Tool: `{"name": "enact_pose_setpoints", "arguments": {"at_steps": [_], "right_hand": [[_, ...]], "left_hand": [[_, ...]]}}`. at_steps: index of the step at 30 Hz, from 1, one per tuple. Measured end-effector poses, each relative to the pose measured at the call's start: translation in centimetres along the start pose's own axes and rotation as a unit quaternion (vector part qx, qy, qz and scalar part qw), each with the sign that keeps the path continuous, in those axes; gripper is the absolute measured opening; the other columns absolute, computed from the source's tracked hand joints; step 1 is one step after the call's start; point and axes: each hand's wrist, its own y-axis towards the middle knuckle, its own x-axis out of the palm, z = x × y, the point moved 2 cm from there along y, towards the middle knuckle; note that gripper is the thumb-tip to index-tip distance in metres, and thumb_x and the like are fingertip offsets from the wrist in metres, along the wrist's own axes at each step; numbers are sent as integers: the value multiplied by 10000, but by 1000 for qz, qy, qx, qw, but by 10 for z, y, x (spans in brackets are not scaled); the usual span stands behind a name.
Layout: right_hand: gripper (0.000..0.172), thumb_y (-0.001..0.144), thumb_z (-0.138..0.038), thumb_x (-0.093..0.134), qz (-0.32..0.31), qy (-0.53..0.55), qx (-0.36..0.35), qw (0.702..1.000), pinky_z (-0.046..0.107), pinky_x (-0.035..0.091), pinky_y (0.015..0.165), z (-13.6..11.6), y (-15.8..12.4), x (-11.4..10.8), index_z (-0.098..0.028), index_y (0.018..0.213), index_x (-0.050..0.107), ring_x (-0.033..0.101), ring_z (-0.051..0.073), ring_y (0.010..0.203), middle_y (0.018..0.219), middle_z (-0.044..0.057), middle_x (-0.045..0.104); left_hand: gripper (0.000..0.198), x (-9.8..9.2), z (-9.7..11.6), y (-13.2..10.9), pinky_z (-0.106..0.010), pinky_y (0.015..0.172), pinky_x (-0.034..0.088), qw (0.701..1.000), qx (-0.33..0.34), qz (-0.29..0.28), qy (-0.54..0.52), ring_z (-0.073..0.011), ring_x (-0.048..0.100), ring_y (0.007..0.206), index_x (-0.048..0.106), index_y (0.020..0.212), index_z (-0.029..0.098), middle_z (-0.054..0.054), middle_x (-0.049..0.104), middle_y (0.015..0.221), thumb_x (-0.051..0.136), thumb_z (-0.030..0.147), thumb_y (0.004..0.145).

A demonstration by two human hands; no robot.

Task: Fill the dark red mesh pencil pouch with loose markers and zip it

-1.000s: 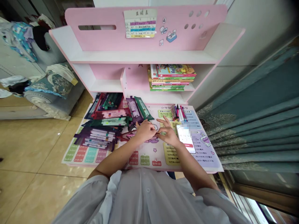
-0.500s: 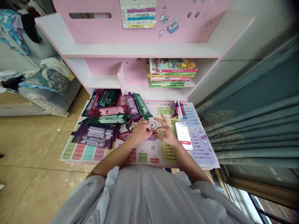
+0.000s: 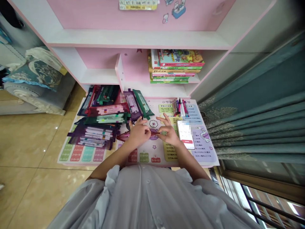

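Observation:
A dark red mesh pen pouch (image 3: 123,136) stretches low over the desk mat, its long edge running from left to right. My left hand (image 3: 138,133) is closed on it and covers its middle. My right hand (image 3: 168,133) pinches its right end between thumb and forefinger, the other fingers spread upward. What the pouch holds is mostly hidden. Left of my hands lie a purple mesh pouch (image 3: 89,137), a green one (image 3: 107,119) and a red one (image 3: 109,109), all filled with pens. Farther back are another purple pouch (image 3: 132,104) and green pouch (image 3: 143,104).
Loose pens (image 3: 180,108) lie at the back right of the printed desk mat (image 3: 145,157), and a lit phone (image 3: 186,135) lies in front of them. A stack of books (image 3: 175,67) fills part of the pink shelf (image 3: 138,40). A teal curtain (image 3: 257,117) hangs at the right.
The view has tilted down and shifted slightly. My hands have drawn slightly apart, and more of the red pouch's edge shows between them.

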Motion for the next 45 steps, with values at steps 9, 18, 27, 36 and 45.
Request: {"name": "enact_pose_setpoints", "arguments": {"at_steps": [9, 18, 27, 36, 45], "right_hand": [[178, 757, -237, 722, 4, 18, -5, 1000, 620, 200, 1235, 2, 1, -1, -237, 593, 653, 158, 333, 1539, 1479, -12, 525], [183, 742, -238, 724, -14, 2, 20, 1000, 621, 189, 1241, -3, 1, -3, -244, 576, 648, 140, 328, 1544, 1485, -36, 517], [179, 755, -258, 726, -21, 1, 25, 999, 636, 202, 1228, 0, 0, -3, -244, 595, 647, 159, 335, 1539, 1474, -18, 531], [182, 769, -249, 710, -22, 5, 13, 1000, 654, 151, 1235, -2, -1, -5, -237, 596, 655, 133, 357, 1541, 1462, -13, 544], [171, 758, -176, 731, 0, 37, -42, 998, 639, 117, 1256, 2, -1, -7, -232, 629, 634, 122, 342, 1545, 1498, -42, 506]], "left_hand": [[154, -1, -8, 0, -737, 1162, 131, 1000, 4, 13, 15, -340, 360, 1448, 740, 753, 247, -33, 614, 1395, 601, 242, 817], [163, -1, -6, -4, -742, 1162, 136, 999, 12, 24, 29, -363, 361, 1442, 748, 760, 247, -17, 609, 1397, 593, 237, 811], [168, -2, -11, -5, -747, 1158, 151, 998, 17, 39, 37, -363, 368, 1439, 748, 755, 248, -21, 611, 1396, 589, 245, 812], [176, -6, -15, -7, -759, 1148, 151, 999, 9, 30, 32, -377, 358, 1446, 749, 766, 243, -35, 605, 1403, 581, 240, 819], [170, -7, -18, -9, -763, 1131, 183, 998, 9, 54, 38, -380, 374, 1442, 736, 738, 240, -25, 619, 1391, 586, 248, 817]]}}
